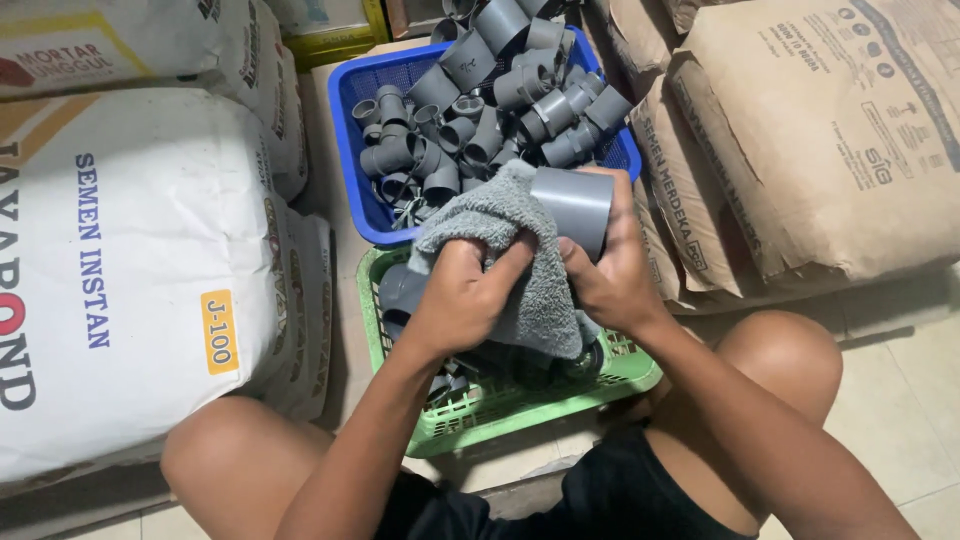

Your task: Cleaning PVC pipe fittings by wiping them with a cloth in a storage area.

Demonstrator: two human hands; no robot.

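My right hand point(612, 272) grips a grey plastic pipe fitting point(575, 206), a short wide cylinder, held over the baskets. My left hand point(462, 290) clutches a grey towel point(500, 225) that is pressed against the fitting's left side and hangs down over the green basket point(480, 415). A few grey fittings lie in the green basket, mostly hidden under the towel and my hands. Just beyond it, a blue basket point(352, 150) is heaped with several grey pipe fittings point(480, 110).
Large white sacks point(130, 270) are stacked on the left. Brown paper sacks point(800, 140) lean on the right. My bare knees point(780, 350) flank the green basket on a tiled floor point(910, 400). A yellow box edge point(330, 40) shows behind the blue basket.
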